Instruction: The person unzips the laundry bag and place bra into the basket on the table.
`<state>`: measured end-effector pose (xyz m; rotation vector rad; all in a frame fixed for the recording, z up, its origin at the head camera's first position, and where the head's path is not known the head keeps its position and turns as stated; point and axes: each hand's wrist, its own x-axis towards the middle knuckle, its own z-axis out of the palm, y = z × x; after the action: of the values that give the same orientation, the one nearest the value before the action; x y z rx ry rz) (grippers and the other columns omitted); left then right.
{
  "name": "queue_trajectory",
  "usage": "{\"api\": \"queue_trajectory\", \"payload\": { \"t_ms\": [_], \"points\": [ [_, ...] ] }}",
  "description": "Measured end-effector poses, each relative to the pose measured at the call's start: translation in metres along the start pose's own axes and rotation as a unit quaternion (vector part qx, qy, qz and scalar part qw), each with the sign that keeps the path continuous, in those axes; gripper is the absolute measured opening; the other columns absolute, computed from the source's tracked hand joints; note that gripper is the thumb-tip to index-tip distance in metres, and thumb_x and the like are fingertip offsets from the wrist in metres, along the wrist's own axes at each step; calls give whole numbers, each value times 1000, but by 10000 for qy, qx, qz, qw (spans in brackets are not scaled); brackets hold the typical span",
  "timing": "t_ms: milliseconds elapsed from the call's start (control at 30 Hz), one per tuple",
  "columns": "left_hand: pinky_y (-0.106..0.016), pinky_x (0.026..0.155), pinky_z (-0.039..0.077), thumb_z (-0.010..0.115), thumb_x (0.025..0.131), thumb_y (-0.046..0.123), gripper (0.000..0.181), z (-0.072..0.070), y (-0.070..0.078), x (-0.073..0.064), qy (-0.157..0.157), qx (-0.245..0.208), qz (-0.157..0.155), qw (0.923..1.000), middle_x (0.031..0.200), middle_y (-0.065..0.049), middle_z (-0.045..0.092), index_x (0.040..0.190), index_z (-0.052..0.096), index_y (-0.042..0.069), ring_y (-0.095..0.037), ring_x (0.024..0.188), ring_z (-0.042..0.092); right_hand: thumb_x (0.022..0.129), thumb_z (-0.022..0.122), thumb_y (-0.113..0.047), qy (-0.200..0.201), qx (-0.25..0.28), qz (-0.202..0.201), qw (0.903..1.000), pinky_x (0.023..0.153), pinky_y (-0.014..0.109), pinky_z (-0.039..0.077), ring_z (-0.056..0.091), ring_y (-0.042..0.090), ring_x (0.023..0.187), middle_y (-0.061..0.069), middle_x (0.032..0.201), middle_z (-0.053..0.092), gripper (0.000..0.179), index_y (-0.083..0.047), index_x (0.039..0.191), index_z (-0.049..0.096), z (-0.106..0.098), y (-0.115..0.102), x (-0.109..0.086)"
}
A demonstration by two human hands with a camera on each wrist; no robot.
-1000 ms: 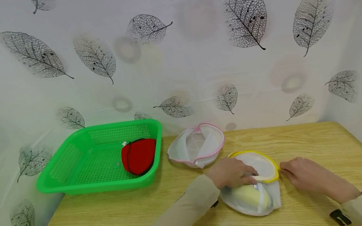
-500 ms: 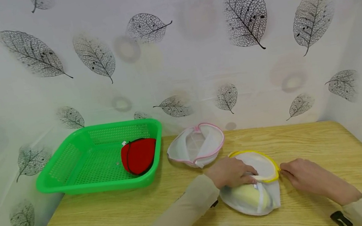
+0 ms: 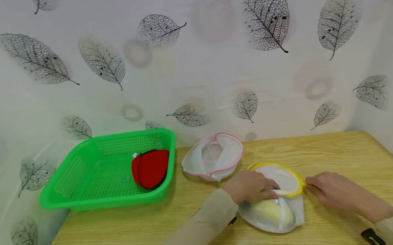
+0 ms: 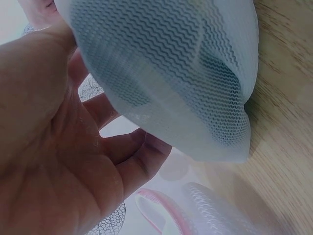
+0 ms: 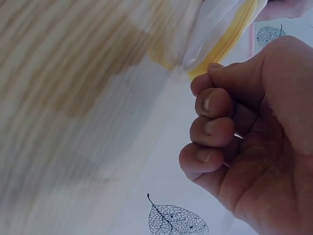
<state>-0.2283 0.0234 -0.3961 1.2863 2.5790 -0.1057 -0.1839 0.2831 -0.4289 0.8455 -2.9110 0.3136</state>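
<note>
A white mesh laundry bag (image 3: 295,212) with a yellow zipper (image 3: 294,171) lies on the table in front of me, a pale yellow padded item (image 3: 271,213) showing through its mesh. My left hand (image 3: 251,187) grips the bag at its upper left part; the left wrist view has the fingers (image 4: 134,159) bent behind the mesh (image 4: 146,63). At the zipper's right end, my right hand (image 3: 334,193) pinches the yellow edge between thumb and forefinger. In the right wrist view its other fingers (image 5: 210,131) are curled in. The pinched tip itself is hidden.
Behind the left hand sits a second white mesh bag with a pink zipper (image 3: 239,158). At the left stands a green plastic basket (image 3: 117,201) holding a red pouch-like item (image 3: 152,169) with black edging. A leaf-patterned curtain (image 3: 198,76) hangs behind the wooden table (image 3: 133,238).
Both hands keep their holds on the yellow-zippered bag. The right hand has shifted very slightly to the right; all else looks the same.
</note>
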Motion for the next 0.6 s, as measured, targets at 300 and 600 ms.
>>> {"api": "queue_trajectory", "payload": {
  "t_ms": [300, 600],
  "points": [
    [-24, 107, 48, 45, 104, 56, 47, -2, 0, -1, -55, -82, -13, 10000, 142, 14, 63, 147, 55, 38, -4, 133, 57, 91, 71, -5, 325, 55, -342, 9989, 52, 18, 28, 26, -5, 56, -17, 60, 30, 38, -24, 68, 46, 2, 6, -1],
    [-25, 108, 47, 47, 104, 54, 46, -1, 0, -2, 7, -123, 67, 9999, 140, 13, 64, 146, 56, 37, -5, 132, 57, 91, 70, -2, 338, 235, -666, 9969, 53, 17, 27, 23, -7, 56, -19, 61, 27, 38, -23, 70, 47, 2, 9, -4]
  ]
}}
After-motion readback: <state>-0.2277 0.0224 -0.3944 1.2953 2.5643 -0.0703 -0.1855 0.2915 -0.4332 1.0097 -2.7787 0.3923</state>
